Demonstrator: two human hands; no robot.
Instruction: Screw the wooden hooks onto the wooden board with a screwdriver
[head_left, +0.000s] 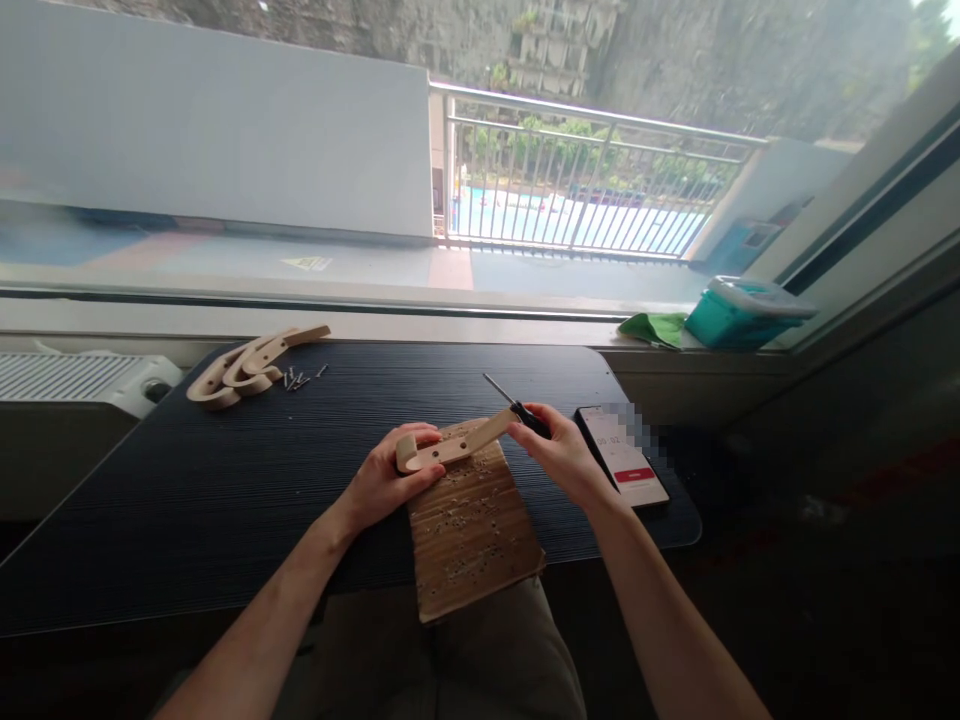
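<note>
A curved wooden hook (450,452) with dark screw holes lies across a wooden board (476,540) pitted with many small holes. My left hand (386,475) is closed around the hook's curled end, fingers behind it and thumb in front. In my right hand (559,450) is a screwdriver (531,420) with a black handle, its thin metal shaft pointing up and to the left, away from the screw holes. The fingers of that hand also touch the hook's upper right end. The board overhangs the table's near edge, above my lap.
More wooden hooks (251,365) lie at the far left of the dark table (225,510), beside several loose screws (296,380). A phone (622,455) showing a timer lies right of my right hand. On the windowsill are a green cloth (652,328) and a teal box (742,315).
</note>
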